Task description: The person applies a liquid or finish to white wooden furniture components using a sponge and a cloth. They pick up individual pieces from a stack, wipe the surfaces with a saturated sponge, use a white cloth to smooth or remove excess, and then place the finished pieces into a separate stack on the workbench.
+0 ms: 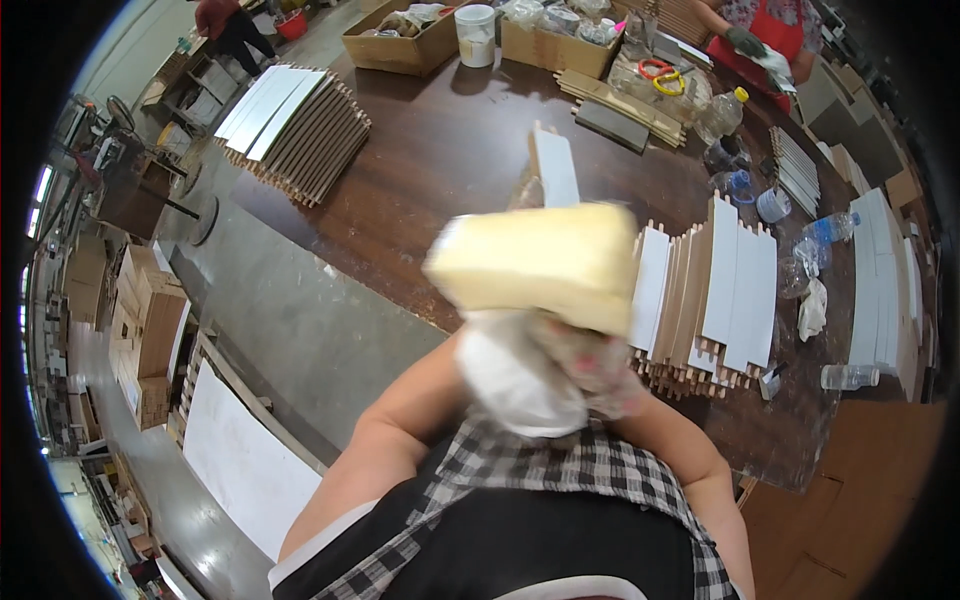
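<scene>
A pale yellow block like foam or sponge (pixel 540 255) is held up in front of me, smeared by motion. Against its underside is my right hand (pixel 595 370), in a flower-patterned covering and closed on the block. A bunched white cloth or glove (pixel 522 378) hangs just left of that hand. My left forearm (pixel 415 392) runs in behind the white material and the block, which hide the left hand's fingers. Beyond the block, a white-faced wooden slat (pixel 556 165) sticks up; what supports it is hidden. A stack of white slats with peg ends (pixel 735 285) stands to the right.
Another slat stack (pixel 300 120) sits on the brown table (pixel 420 150) at far left. Cardboard boxes (pixel 400 45), a white bucket (pixel 476 38), scissors (pixel 662 75) and plastic bottles (pixel 722 112) line the far side. A co-worker in a red apron (pixel 775 45) stands far right.
</scene>
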Available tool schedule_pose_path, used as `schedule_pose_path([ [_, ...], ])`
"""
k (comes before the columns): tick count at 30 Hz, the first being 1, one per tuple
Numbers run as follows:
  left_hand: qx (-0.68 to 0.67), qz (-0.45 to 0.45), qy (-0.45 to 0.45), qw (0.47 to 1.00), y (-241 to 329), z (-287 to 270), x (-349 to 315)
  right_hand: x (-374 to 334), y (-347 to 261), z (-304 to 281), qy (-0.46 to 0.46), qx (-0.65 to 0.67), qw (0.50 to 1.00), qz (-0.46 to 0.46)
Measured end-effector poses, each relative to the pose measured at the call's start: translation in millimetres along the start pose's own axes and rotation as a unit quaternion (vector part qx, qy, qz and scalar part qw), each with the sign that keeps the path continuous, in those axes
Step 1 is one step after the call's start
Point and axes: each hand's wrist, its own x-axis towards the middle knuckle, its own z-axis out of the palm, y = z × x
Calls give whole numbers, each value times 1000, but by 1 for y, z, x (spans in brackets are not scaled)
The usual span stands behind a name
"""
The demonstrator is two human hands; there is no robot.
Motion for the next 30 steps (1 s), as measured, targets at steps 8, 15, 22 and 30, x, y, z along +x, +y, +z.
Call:
schedule_pose_path([
  [8, -41, 94, 156, 983, 49, 29, 28, -22, -7, -46, 55, 140, 989, -8],
  [15, 40, 143, 139, 979, 46, 44, 27, -4, -31, -56, -115, -108, 986, 60],
  [22, 69, 176, 126, 974, 46, 45, 27, 3, -31, -47, -126, -151, 978, 62],
  [30, 91, 185, 115, 972, 47, 39, 27, 0, -31, -47, -160, -155, 971, 86],
])
